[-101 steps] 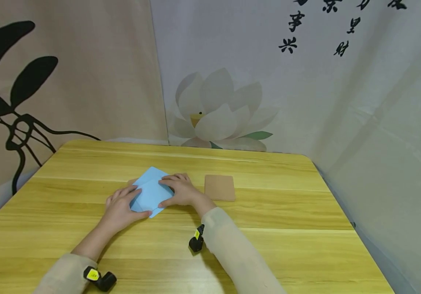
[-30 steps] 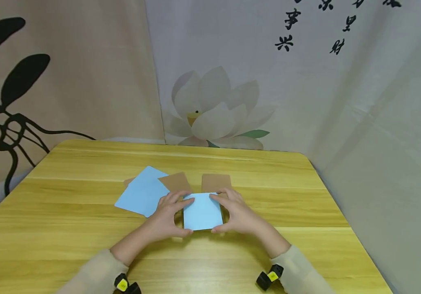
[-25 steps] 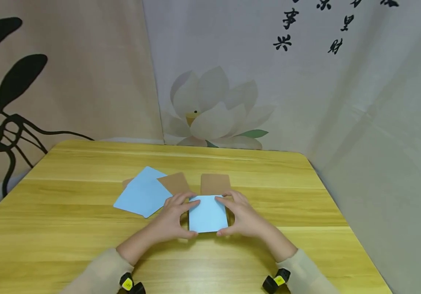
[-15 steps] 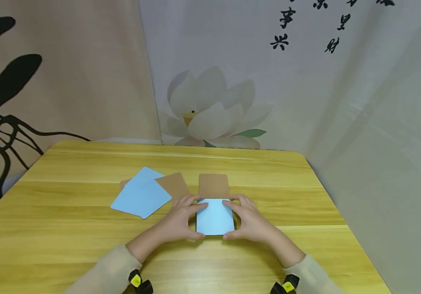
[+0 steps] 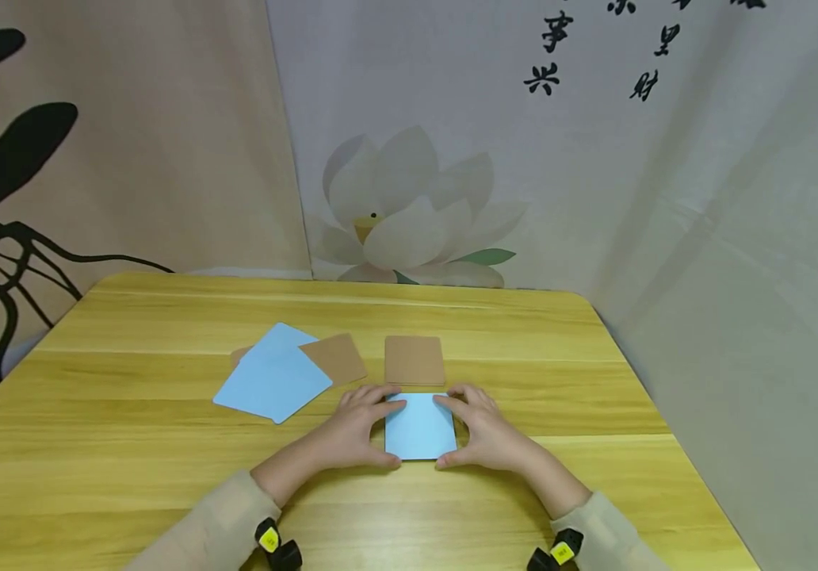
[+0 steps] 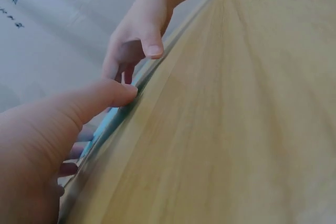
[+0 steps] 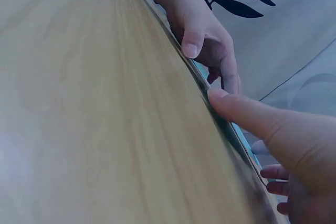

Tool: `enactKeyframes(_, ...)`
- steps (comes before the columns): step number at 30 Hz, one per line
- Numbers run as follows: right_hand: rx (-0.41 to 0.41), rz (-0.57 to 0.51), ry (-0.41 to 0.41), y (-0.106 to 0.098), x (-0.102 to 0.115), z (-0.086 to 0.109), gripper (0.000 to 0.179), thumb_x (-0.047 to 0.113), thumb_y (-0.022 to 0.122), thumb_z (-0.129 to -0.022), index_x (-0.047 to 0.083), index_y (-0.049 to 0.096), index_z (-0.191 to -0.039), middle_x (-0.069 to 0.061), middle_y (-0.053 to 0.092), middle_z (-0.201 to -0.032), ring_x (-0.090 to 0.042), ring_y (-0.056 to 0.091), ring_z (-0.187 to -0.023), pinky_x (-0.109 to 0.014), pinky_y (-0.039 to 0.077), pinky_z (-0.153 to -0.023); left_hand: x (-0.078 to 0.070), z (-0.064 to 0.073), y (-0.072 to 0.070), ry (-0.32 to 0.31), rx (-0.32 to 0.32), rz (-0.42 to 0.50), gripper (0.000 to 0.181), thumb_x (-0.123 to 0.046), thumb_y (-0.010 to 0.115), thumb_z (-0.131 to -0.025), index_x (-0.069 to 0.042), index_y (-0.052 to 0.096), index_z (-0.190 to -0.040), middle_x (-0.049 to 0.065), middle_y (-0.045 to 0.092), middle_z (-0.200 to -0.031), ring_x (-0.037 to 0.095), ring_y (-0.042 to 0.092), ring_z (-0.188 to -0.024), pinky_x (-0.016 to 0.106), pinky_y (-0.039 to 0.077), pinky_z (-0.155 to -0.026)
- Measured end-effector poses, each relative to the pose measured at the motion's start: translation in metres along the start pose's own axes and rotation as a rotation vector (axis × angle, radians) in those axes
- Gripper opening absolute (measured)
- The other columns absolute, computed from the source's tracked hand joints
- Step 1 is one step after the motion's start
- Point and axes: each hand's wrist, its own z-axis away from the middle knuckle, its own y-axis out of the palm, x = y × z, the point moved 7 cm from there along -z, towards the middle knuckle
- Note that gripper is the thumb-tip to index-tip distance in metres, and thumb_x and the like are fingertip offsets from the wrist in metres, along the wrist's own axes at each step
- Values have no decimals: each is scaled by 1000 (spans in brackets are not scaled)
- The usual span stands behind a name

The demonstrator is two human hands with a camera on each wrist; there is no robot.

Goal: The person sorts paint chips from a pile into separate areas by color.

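Wooden tabletop (image 5: 131, 476), pale printed backdrop (image 5: 580, 174) behind it. Blue square (image 5: 420, 428) is located between the two hands, one side to each. Left hand (image 5: 355, 428) holds the left side: thumb at the near corner, index fingertip over the far corner. Right hand (image 5: 487, 432) grips the right side likewise, fingers and thumb spanning near to far edge. Contact between square and tabletop cannot be confirmed. Brown card (image 5: 414, 361) lies just beyond, apart. Blue sheet (image 5: 273, 377) and second brown card (image 5: 338, 358) overlap, left.
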Motion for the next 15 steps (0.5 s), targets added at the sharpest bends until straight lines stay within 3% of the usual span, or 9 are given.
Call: enactKeyframes(15, 33, 32, -19, 5, -2, 1, 96, 61, 75, -69, 10, 43, -144, -13, 35, -142, -33, 29, -130, -54, 25, -103, 2, 2, 3, -1, 35, -26, 85, -54, 77, -72, -9, 51, -140, 7, 34, -150, 29, 27, -135, 58, 19, -104)
